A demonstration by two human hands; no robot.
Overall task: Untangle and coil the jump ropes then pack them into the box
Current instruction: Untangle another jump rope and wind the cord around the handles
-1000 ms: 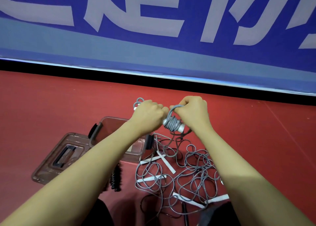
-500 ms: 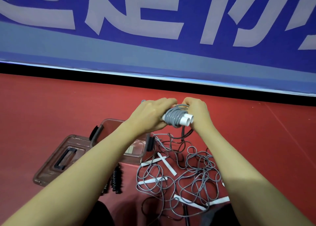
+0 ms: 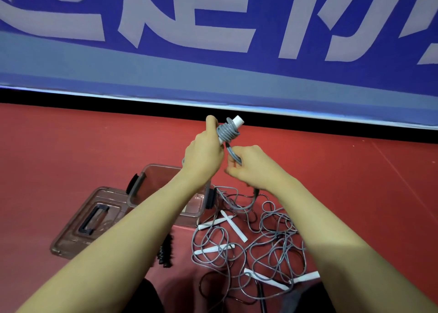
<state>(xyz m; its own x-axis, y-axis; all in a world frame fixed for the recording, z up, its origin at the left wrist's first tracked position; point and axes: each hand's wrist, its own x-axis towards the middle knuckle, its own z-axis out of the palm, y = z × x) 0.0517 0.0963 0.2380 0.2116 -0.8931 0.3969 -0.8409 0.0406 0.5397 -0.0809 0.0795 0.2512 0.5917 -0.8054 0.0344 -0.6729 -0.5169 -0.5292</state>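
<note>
My left hand [image 3: 203, 156] grips white jump-rope handles [image 3: 234, 123] held upright, with grey cord coiled around them [image 3: 228, 131]. Just below and to the right, my right hand [image 3: 251, 168] pinches the loose grey cord [image 3: 233, 155] running down from the coil. That cord trails to a tangled pile of grey ropes [image 3: 265, 244] with several white handles on the red floor. The open brown translucent box [image 3: 166, 187] sits on the floor under my left forearm, partly hidden by it.
The box's lid [image 3: 87, 222] with a black handle lies flat to the left of the box. A black coiled item [image 3: 166, 251] lies below the box. A blue banner wall [image 3: 213, 52] rises behind the red floor.
The handle bundle has risen and turned upright in my left hand. My right hand left the bundle and dropped lower, now pinching the trailing cord.
</note>
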